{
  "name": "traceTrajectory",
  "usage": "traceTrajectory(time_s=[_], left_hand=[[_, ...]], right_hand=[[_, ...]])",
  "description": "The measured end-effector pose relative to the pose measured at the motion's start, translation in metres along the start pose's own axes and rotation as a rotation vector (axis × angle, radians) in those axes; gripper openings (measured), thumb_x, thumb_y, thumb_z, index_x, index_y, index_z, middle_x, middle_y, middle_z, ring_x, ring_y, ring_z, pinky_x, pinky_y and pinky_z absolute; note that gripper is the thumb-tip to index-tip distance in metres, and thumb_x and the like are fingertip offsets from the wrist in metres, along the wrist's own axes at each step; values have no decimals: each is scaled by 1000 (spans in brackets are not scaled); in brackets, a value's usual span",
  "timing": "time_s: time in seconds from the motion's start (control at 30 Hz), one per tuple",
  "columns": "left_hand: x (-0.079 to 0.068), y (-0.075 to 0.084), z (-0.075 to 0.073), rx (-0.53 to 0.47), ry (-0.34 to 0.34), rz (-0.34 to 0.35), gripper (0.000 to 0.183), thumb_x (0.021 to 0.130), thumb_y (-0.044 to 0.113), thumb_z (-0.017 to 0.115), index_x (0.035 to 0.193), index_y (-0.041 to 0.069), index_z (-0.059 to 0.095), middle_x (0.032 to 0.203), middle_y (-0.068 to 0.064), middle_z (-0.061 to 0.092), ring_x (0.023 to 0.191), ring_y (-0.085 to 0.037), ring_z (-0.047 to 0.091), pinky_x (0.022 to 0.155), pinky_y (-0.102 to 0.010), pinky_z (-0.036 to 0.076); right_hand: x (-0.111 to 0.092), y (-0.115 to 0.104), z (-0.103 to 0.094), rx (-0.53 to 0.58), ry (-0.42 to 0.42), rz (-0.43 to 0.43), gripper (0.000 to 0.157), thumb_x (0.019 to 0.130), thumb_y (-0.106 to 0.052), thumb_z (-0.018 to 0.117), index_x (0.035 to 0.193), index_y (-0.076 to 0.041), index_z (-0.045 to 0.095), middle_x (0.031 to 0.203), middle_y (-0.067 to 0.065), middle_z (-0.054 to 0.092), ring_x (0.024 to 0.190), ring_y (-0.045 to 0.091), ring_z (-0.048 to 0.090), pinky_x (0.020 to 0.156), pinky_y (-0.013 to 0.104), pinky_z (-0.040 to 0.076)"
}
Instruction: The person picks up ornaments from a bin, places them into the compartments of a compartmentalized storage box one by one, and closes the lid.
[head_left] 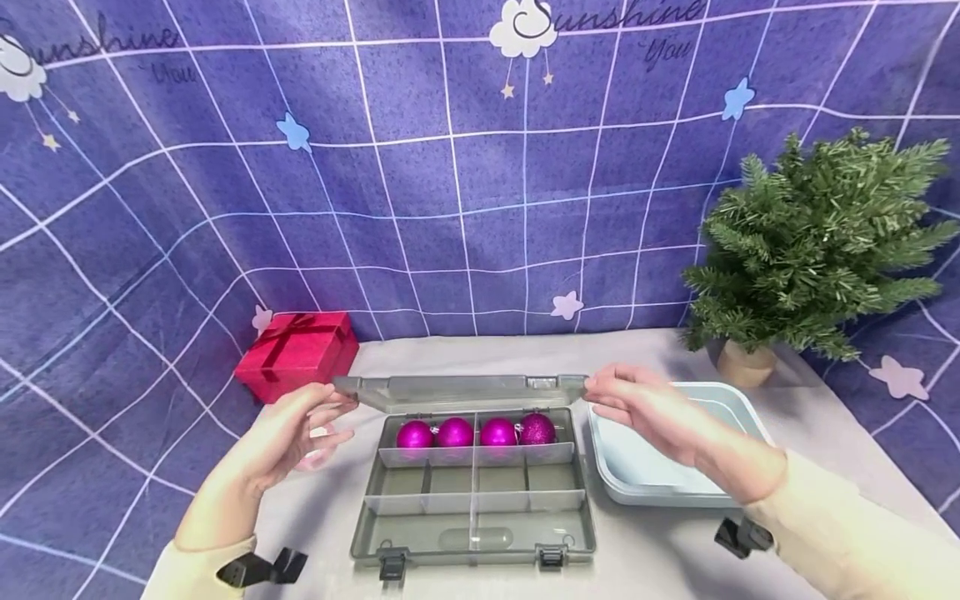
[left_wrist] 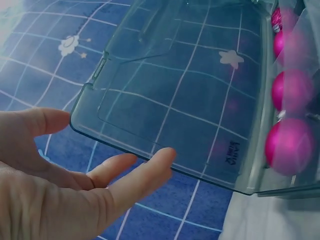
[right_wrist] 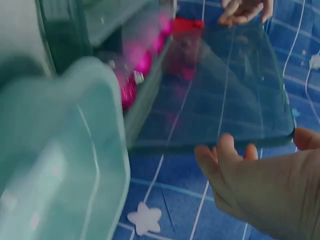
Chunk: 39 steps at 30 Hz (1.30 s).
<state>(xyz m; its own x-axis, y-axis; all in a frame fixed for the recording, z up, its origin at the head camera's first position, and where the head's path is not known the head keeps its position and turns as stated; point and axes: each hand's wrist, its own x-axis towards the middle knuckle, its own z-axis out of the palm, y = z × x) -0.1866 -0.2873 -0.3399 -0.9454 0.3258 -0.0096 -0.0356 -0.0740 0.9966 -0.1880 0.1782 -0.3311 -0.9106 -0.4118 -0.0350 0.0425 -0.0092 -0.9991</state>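
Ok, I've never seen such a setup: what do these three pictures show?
No machine here, just a person's bare left hand and bare right hand. One camera on the head takes the wide picture; one on each wrist takes the others. Both hands touch the raised grey see-through plastic lid of a grey compartmented box holding four round magenta balls; whether they bear its weight is unclear. Nearby on the white cloth surface stand a pale-blue plastic tub, a red gift box and a bushy green tree.
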Motion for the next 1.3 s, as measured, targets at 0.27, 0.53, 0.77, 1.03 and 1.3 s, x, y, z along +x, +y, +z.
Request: traceTrajectory(time_s=[0.27, 0.53, 0.77, 1.03, 1.3], left_hand=[[-35, -43, 0, -104, -149, 209, 38, 108, -2, 30, 121, 12, 63, 127, 6, 60, 122, -9, 58, 98, -42, 51], [-65, -75, 7, 20, -30, 153, 31, 105, -2, 38, 131, -8, 54, 142, 0, 53, 126, -10, 55, 100, -37, 50], [-76, -95, 10, 95, 26, 67, 31, 103, -3, 47, 132, -8, 56, 137, 4, 59, 120, -9, 59, 96, -31, 51], [-77, -115, 4, 158, 8, -94, 36, 100, 3, 57, 132, -13, 50, 139, -3, 56, 115, 2, 56, 92, -26, 51], [-74, -116, 4, 173, -26, -177, 60, 97, 5, 62, 135, -27, 28, 132, -21, 58, 108, -4, 62, 87, -33, 54]], right_hand=[[-35, 29, 19, -111, 126, -8, 43, 99, -16, 62, 131, 11, 50, 131, 20, 54, 119, 24, 55, 99, 25, 45], [-60, 73, 33, -29, 129, -29, 41, 95, -8, 69, 127, 11, 52, 151, 30, 39, 134, 38, 48, 97, 24, 47], [-70, 110, 36, 16, 95, -85, 33, 99, -4, 64, 127, 8, 53, 154, 37, 30, 127, 7, 54, 99, 22, 45], [-75, 141, 38, -70, 115, -127, 29, 97, -4, 65, 121, 13, 63, 148, 42, 36, 121, -7, 52, 96, 15, 43], [-73, 148, 39, -125, 172, -119, 26, 96, -5, 68, 118, 9, 68, 145, 38, 44, 117, -6, 55, 93, 15, 44]])
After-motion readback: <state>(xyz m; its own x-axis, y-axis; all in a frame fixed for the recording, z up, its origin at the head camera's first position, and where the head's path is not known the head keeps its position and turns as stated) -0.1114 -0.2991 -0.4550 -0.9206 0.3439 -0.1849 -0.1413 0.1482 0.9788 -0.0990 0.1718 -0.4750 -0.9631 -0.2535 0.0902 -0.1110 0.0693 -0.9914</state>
